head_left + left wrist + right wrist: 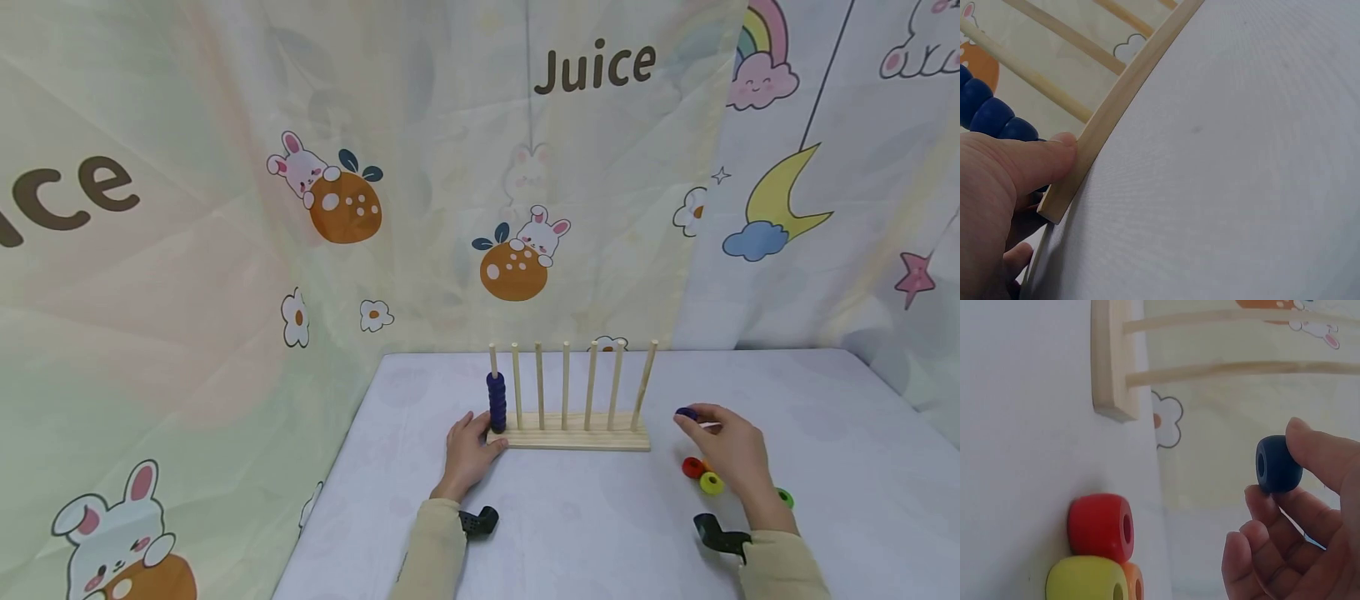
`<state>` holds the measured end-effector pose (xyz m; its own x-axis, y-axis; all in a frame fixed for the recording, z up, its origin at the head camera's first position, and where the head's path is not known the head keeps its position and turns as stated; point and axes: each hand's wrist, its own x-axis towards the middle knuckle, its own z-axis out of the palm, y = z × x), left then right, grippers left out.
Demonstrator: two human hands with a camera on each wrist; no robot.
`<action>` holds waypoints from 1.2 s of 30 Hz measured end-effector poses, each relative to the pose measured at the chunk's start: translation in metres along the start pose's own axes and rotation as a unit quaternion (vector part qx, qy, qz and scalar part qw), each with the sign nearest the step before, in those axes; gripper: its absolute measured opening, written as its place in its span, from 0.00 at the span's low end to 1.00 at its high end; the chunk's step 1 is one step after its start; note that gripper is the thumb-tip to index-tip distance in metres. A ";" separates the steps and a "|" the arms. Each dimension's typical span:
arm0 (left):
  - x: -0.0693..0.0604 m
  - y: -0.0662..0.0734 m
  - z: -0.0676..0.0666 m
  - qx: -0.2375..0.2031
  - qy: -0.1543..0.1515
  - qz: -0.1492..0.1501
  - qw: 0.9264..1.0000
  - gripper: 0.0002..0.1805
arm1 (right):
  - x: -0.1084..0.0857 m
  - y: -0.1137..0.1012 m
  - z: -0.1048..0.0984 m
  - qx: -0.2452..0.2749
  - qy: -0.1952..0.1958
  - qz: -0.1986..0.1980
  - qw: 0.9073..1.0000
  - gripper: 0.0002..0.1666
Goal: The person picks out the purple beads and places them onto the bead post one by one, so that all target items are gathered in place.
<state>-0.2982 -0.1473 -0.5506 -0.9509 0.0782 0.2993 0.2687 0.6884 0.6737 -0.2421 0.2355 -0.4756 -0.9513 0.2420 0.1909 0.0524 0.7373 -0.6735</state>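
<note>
A wooden peg stand (570,442) with a row of upright pegs stands on the table. Dark blue beads (497,402) are stacked on its leftmost peg, whose top stays bare. My left hand (468,454) grips the left end of the base; in the left wrist view its thumb (1047,159) lies against the base just below the blue beads. Off the stand's right end, my right hand (731,446) pinches one loose blue bead (1279,464) between thumb and fingertips, above the table. The bead's hole shows in the right wrist view.
Below my right hand lie a red bead (693,467), a yellow bead (712,483) and a partly hidden orange bead (1137,582). A green bead (785,497) shows beside the right wrist. A printed curtain (450,167) hangs behind the white table (585,525).
</note>
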 end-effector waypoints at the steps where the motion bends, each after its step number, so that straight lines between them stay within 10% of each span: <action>1: 0.000 0.000 0.000 0.000 0.000 0.000 1.000 0.31 | 0.000 -0.002 0.000 0.001 -0.003 -0.002 1.000 0.36; 36: -0.001 -0.002 -0.001 -0.005 -0.008 -0.004 1.000 0.31 | -0.016 -0.050 0.065 0.056 -0.040 -0.081 0.994 0.23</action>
<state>-0.2977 -0.1492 -0.5514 -0.9557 0.0843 0.2819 0.2616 0.6819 0.6831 -0.2490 0.1535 -0.4911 -0.9658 0.0717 0.2492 -0.1333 0.6871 -0.7142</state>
